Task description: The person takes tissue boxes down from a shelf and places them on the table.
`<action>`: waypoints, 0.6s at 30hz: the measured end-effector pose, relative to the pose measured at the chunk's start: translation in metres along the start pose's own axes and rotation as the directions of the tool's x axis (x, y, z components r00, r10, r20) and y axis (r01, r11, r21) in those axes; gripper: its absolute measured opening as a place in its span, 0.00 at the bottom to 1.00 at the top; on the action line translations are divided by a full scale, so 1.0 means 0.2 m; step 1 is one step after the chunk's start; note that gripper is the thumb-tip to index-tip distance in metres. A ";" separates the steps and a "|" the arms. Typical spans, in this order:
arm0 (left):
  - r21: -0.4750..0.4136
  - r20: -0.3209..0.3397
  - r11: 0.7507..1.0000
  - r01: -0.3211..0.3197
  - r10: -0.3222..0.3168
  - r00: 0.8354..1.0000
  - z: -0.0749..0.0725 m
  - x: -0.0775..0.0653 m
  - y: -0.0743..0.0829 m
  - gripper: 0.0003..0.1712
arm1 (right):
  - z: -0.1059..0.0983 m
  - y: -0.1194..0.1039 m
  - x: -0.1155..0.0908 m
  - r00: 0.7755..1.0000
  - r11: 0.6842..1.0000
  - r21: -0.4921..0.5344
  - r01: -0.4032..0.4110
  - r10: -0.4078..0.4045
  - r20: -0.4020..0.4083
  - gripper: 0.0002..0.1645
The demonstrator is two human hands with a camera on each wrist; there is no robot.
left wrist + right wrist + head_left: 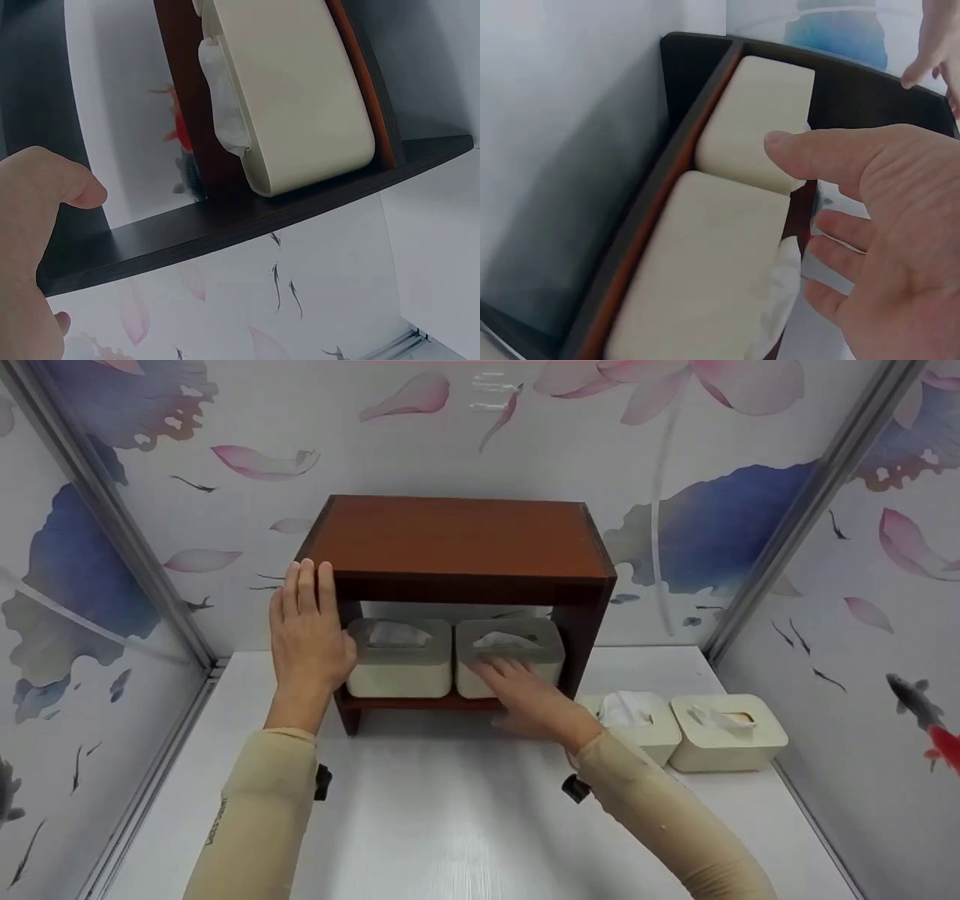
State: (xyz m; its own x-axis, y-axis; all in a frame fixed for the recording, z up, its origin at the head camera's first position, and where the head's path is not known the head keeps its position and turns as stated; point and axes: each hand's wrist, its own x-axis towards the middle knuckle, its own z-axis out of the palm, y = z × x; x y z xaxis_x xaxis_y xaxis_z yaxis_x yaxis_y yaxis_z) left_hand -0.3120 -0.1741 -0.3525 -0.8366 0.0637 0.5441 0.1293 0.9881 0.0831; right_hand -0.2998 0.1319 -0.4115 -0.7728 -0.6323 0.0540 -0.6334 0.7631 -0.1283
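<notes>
A reddish-brown wooden shelf with dark edges stands on the table. My left hand holds its left side panel by the front edge, fingers pointing upward. In the left wrist view the thumb reaches round to the panel's inner face. Two cream tissue boxes stand side by side on the lower board: a left tissue box and a right tissue box, white tissue showing in their grey-looking tops. Before the right box is my right hand, fingers extended; the right wrist view shows nothing between thumb and fingers.
Two more cream tissue boxes stand on the white table at the shelf's right: a nearer one, partly behind the right forearm, and an outer one. Petal-patterned walls enclose the table at the back and both sides.
</notes>
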 end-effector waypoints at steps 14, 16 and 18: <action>0.028 0.002 0.999 0.017 -0.017 1.000 0.01 -0.01 -0.01 0.50 | -0.09 0.19 0.36 0.944 0.968 0.023 -0.251 0.239 0.228 0.64; 0.027 0.004 1.000 0.015 -0.015 1.000 0.01 0.00 0.00 0.50 | -0.09 0.21 0.37 0.926 0.957 0.036 -0.287 0.267 0.268 0.65; 0.026 0.008 1.000 0.012 -0.012 1.000 0.01 0.00 0.01 0.50 | -0.08 0.23 0.38 0.915 0.949 0.054 -0.310 0.282 0.288 0.66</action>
State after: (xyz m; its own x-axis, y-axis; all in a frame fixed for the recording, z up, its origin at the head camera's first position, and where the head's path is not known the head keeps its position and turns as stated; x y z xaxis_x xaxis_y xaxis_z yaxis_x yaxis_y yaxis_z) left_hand -0.3123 -0.1725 -0.3540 -0.8421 0.0526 0.5367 0.1051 0.9922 0.0677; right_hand -0.3886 0.1218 -0.3983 -0.8744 -0.4015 -0.2724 -0.3594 0.9132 -0.1921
